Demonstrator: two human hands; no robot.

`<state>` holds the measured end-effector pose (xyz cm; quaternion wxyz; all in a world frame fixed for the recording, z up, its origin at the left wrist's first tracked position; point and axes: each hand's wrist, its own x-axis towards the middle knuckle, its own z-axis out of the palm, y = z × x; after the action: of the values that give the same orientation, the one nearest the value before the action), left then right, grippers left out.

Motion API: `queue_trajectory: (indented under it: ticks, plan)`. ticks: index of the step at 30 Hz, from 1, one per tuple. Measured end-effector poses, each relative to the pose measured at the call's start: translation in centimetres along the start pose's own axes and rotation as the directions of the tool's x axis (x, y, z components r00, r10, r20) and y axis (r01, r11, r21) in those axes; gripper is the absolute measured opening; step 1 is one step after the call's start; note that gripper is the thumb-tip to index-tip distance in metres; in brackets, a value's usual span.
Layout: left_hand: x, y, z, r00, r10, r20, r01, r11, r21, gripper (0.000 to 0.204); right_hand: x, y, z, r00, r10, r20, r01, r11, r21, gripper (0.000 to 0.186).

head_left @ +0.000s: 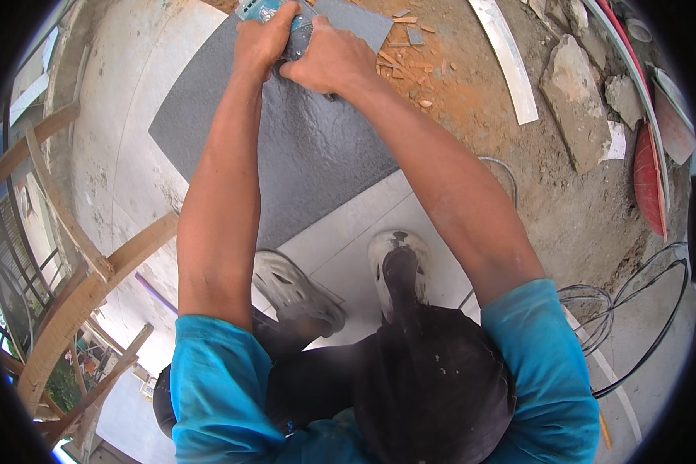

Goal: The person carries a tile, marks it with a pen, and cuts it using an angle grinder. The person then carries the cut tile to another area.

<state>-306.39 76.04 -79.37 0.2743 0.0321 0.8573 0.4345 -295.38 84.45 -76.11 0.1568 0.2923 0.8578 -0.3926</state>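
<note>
Over a dark grey, stone-like flat slab (317, 174): a teal-and-dark handheld tool (299, 32), partly cut off by the upper edge of view.
The left hand (263, 37) is clamped on the tool's left side; the right hand (339, 60) curls around its right side.

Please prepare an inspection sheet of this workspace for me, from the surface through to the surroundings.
Surface: dark grey slab lying on pale floor tiles.
Job's things: teal power tool, partly cut off by the picture's upper edge; its working end cannot be made out.
Clutter: orange-brown fragments beside the slab's right edge; broken concrete piece at upper right.
Hands: left hand and right hand both grip the tool.
Cables: looped dark cable on the ground at right; what it feeds cannot be told.
Surroundings: wooden frame at left; red curved object at right.
</note>
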Motion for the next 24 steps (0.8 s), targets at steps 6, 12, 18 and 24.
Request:
queue_trajectory:
  ticks: [6,12,18,24]
  plan:
    - [-0.4,0.0,0.2,1.000,-0.008,-0.006,0.008,1.000,0.000,0.071,-0.4,0.2,-0.2,1.000,0.001,0.017,-0.001,1.000,0.007,0.073]
    - [-0.8,-0.2,0.5,1.000,0.009,0.006,-0.009,1.000,-0.024,0.068,-0.8,0.4,-0.3,1.000,0.004,0.019,-0.004,1.000,0.010,0.074]
    - [-1.0,-0.2,0.7,1.000,-0.013,0.003,0.013,0.999,-0.030,0.064,-0.7,1.0,0.4,1.000,-0.013,-0.015,0.013,1.000,0.009,0.077]
    - [-1.3,-0.5,0.8,1.000,0.000,0.005,0.001,0.999,-0.045,0.066,-1.2,1.0,0.1,0.999,0.023,0.032,-0.023,1.000,0.004,0.073]
